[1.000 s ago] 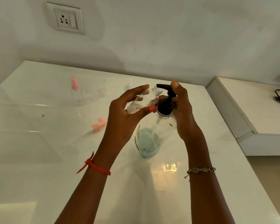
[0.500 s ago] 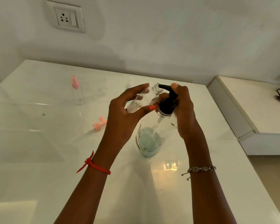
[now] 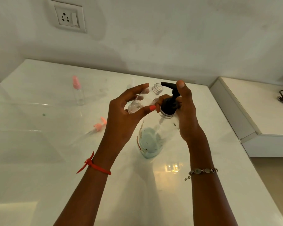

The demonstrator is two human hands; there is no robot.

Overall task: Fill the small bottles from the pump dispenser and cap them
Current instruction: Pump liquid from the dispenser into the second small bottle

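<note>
Filling looks to be in its early part. Nearest, over the shiny white table (image 3: 39, 176), the left hand (image 3: 121, 115) holds a small clear plastic bottle (image 3: 141, 101) tipped on its side, with thumb and fingers curled round it. Its open top, with no cap, is just beside the black pump head (image 3: 170, 103). The bottle looks almost empty, so it needs filling and then a cap.

The right hand (image 3: 186, 115) wraps round the neck of the big clear pump dispenser (image 3: 153, 136), one finger on top of the pump. The dispenser stands between the hands, with a little pale blue liquid at the bottom.

Left of the left hand lies a loose pink pump cap (image 3: 99, 125). Farther off stands a small clear bottle with a pink cap on (image 3: 78, 92). That one seems done, though I cannot tell how full it is.
</note>
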